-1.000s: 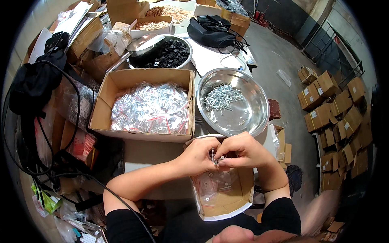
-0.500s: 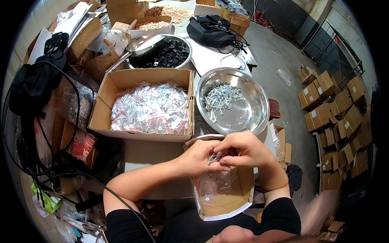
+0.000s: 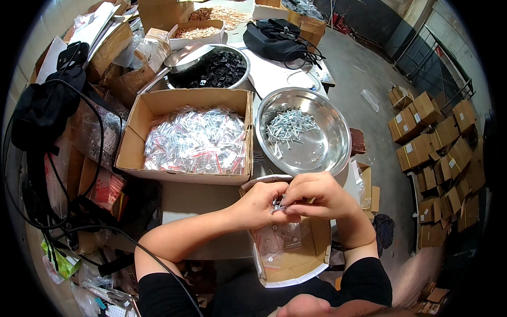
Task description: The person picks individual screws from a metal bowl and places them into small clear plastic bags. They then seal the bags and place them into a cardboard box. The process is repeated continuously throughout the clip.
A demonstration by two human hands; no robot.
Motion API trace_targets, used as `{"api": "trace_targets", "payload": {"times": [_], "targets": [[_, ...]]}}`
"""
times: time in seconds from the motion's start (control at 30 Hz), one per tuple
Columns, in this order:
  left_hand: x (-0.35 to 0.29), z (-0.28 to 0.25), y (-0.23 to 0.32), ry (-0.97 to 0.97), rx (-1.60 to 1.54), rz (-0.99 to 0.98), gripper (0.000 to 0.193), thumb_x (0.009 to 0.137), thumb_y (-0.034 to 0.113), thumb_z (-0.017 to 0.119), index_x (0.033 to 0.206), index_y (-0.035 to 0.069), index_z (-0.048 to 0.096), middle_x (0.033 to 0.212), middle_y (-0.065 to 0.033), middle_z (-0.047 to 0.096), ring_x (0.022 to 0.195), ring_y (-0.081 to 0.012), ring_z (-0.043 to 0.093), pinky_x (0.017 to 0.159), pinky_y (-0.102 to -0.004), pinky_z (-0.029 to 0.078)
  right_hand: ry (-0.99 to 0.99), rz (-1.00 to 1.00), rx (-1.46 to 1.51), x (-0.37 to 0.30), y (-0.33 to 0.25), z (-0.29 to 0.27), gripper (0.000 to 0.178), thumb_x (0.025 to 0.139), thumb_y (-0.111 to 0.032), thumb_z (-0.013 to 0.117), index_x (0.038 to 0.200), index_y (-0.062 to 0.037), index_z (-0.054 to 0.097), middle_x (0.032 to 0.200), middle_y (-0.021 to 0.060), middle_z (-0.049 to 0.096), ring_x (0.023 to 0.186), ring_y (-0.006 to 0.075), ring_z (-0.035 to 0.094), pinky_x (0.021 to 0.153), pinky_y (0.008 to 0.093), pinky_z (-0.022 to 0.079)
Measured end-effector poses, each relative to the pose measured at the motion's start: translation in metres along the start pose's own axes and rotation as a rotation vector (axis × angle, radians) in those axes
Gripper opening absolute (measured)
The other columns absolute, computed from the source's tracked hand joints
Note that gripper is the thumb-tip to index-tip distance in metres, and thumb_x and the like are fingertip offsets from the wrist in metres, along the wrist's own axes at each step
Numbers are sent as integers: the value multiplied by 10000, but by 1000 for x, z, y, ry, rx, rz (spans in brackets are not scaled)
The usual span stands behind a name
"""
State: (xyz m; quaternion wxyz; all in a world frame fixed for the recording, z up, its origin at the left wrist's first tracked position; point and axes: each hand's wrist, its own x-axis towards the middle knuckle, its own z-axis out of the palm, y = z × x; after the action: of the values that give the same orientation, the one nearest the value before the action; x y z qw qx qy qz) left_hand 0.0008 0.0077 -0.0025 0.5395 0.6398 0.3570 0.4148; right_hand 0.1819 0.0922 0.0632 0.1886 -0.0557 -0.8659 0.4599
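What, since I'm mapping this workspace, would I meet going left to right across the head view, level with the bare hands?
Red-and-white plastic packaging → bare left hand → small silver metal screws at the fingertips → bare right hand → small tan cardboard box → stacked brown cardboard cartons.

**Small-parts workshop w/ pkg area**

Tabletop (image 3: 193,203), ctr: big carton (image 3: 179,177) of bagged screws (image 3: 198,140); to its right, steel basin (image 3: 325,140) w/ loose screws (image 3: 290,127); far, 2nd basin (image 3: 248,73) of blk pcs (image 3: 224,68). Near: shallow box (image 3: 318,245) w/ clear bags (image 3: 268,244). Right: stacked brown cartons (image 3: 415,153), grey concrete-look floor (image 3: 377,142). Far right: wall (image 3: 391,26), dk below, lt above.
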Motion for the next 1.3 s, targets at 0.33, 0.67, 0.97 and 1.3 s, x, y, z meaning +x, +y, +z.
{"api": "trace_targets", "payload": {"times": [0.33, 0.67, 0.97, 1.3], "targets": [[0, 1, 4, 9, 60, 38, 392, 778, 220, 810, 1041, 1, 621, 947, -78, 667, 898, -137, 619, 811, -292, 493, 107, -26, -127, 5, -5, 7, 173, 765, -9, 740, 922, -49, 679, 875, 94, 620, 735, 242, 627, 653, 318, 509], [1, -3, 6, -72, 137, -136, 384, 768, 202, 811, 1041, 1, 631, 957, -68, 675, 904, -120, 615, 814, -291, 494, 132, -43, -95, -2, -5, 2, 195, 734, 33, 738, 900, -43, 670, 891, 103, 626, 750, 251, 631, 655, 323, 511], [1, 3, -1, 23, -1, 60, 405, 730, 257, 848, 941, 6, 610, 823, -69, 645, 746, -136, 598, 699, -298, 493, 40, -143, -93, 2, -1, 7, 221, 740, -5, 752, 939, -45, 665, 895, 118, 648, 777, 274, 648, 666, 346, 519], [2, 5, 0, 60, 49, 46, 417, 698, 248, 865, 906, 6, 596, 780, -63, 624, 730, -120, 577, 685, -292, 484, 104, -118, -249, 0, -7, 12, 332, 720, 20, 716, 1037, -60, 660, 856, 114, 652, 705, 278, 642, 624, 353, 517]]}}
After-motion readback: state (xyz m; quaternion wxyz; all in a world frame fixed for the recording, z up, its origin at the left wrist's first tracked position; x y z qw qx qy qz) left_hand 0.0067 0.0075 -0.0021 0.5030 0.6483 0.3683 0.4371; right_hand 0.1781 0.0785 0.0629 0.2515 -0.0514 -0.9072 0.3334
